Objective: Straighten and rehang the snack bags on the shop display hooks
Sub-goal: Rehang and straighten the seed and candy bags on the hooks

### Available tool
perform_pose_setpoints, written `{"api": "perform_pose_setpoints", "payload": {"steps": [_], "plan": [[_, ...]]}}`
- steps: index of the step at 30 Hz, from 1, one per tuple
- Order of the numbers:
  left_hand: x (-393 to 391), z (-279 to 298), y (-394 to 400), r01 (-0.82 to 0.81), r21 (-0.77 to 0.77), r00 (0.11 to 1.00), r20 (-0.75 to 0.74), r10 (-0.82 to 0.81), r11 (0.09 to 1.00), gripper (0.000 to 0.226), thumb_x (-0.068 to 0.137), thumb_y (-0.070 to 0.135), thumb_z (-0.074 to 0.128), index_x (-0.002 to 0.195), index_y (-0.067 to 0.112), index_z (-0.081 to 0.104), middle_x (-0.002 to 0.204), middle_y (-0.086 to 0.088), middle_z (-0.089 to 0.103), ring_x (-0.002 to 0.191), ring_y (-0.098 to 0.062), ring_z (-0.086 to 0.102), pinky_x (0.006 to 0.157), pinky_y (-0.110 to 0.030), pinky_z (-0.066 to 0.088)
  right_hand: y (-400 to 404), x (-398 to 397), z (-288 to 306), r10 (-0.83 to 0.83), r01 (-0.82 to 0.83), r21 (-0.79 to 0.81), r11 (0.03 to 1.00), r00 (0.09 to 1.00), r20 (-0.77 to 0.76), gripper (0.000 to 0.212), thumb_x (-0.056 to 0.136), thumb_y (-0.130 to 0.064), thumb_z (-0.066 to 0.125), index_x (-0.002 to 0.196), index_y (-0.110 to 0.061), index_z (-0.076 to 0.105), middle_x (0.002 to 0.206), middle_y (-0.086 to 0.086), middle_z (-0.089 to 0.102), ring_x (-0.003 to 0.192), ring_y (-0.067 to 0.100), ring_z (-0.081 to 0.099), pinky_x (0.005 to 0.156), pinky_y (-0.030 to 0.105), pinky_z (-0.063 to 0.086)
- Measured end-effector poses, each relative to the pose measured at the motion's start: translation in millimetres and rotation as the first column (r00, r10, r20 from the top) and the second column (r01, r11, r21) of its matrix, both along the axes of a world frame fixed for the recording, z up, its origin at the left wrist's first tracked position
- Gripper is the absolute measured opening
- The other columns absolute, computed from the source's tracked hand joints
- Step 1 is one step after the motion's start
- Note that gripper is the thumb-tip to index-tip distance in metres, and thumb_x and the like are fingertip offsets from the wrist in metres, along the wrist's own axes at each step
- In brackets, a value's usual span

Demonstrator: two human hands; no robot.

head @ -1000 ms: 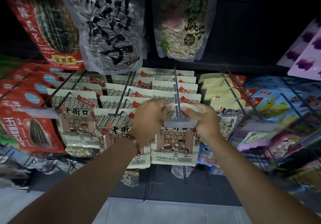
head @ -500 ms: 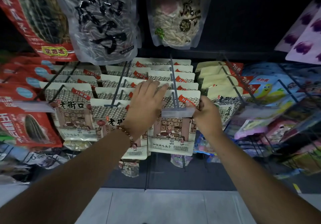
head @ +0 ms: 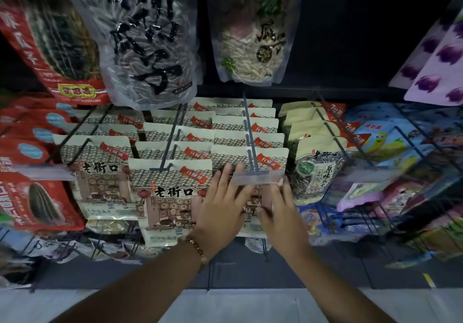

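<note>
Dark shop shelves hold rows of snack bags on wire hooks. At the far left hang red bags (head: 37, 197), then cream bags with a little house picture (head: 170, 197). The left hand (head: 223, 207) lies flat with straight fingers on the front cream bag (head: 253, 207), which hangs on the middle hook (head: 250, 145) under a clear price tag (head: 256, 178). The right hand (head: 280, 212) also lies flat on it, fingers out. Neither hand is gripping. I think they are smoothing this bag straight. Next, check it hangs even, then go on to the messy bags (head: 390, 197) at the right.
</note>
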State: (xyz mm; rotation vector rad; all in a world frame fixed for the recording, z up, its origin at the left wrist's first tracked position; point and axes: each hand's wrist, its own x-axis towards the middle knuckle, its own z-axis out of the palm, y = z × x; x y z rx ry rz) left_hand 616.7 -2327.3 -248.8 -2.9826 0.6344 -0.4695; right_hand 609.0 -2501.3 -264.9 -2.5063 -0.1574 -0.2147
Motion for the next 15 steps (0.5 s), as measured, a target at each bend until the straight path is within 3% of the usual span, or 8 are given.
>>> {"api": "perform_pose_setpoints", "payload": {"steps": [3, 6, 8, 11, 13, 15], "plan": [[18, 3, -9, -0.014, -0.007, 1.0, -0.025, 0.013, 1.0, 0.088, 0.084, 0.055, 0.064, 0.155, 0.02, 0.026, 0.163, -0.018, 0.003, 0.15, -0.04, 0.006, 0.12, -0.053, 0.011, -7, 30, 5, 0.051, -0.048, 0.054, 0.997, 0.997, -0.059, 0.071, 0.092, -0.025, 0.058, 0.149, -0.038, 0.018, 0.158, -0.002, 0.022, 0.09, 0.025, 0.065, 0.061, 0.036, 0.055], [24, -3, -15, -0.032, -0.008, 0.998, -0.047, 0.031, 0.999, 0.085, 0.086, 0.054, 0.062, 0.155, 0.02, 0.025, 0.162, -0.021, 0.002, 0.149, -0.044, 0.003, 0.121, -0.055, 0.013, -9, 42, 17, 0.084, -0.066, 0.159, 0.985, 0.99, -0.111, 0.069, 0.088, -0.011, 0.059, 0.142, -0.037, 0.025, 0.142, -0.001, 0.042, 0.069, 0.016, 0.063, 0.055, 0.032, 0.052], [21, -4, -16, -0.029, -0.02, 0.998, -0.058, 0.028, 0.999, 0.084, 0.083, 0.051, 0.066, 0.153, 0.018, 0.031, 0.162, -0.022, 0.005, 0.149, -0.045, 0.001, 0.121, -0.056, 0.014, -9, 35, 19, 0.04, 0.004, 0.328, 0.945, 0.991, -0.126, 0.065, 0.087, -0.009, 0.063, 0.132, -0.04, 0.029, 0.125, -0.005, 0.054, 0.074, 0.008, 0.064, 0.058, 0.028, 0.052], [7, -12, -14, -0.029, -0.003, 0.996, -0.086, 0.029, 1.0, 0.087, 0.078, 0.042, 0.072, 0.15, 0.015, 0.032, 0.158, -0.019, 0.024, 0.147, -0.046, 0.014, 0.121, -0.056, 0.013, -8, 12, 1, -0.073, 0.175, 0.597, 0.783, 0.979, -0.191, 0.06, 0.088, -0.01, 0.07, 0.13, -0.03, 0.032, 0.116, -0.022, 0.054, 0.094, -0.017, 0.058, 0.07, 0.008, 0.048], [-4, -22, -12, -0.031, 0.037, 0.99, -0.135, 0.035, 0.999, 0.105, 0.068, 0.047, 0.079, 0.152, 0.017, 0.023, 0.146, -0.014, 0.037, 0.138, -0.043, 0.035, 0.12, -0.054, 0.009, -2, 0, -13, -0.029, 0.23, 0.638, 0.735, 0.951, -0.308, 0.053, 0.093, -0.022, 0.065, 0.138, -0.027, 0.039, 0.124, -0.016, 0.057, 0.112, -0.007, 0.056, 0.081, 0.013, 0.046], [-5, -32, -8, -0.021, 0.068, 0.99, -0.138, 0.03, 0.997, 0.12, 0.059, 0.053, 0.085, 0.154, 0.02, 0.02, 0.139, -0.013, 0.041, 0.131, -0.041, 0.042, 0.118, -0.055, 0.016, 4, -2, -20, 0.011, 0.269, 0.613, 0.743, 0.911, -0.413, 0.045, 0.095, -0.032, 0.061, 0.137, -0.029, 0.045, 0.121, -0.01, 0.063, 0.11, 0.007, 0.061, 0.082, 0.022, 0.046]]}}
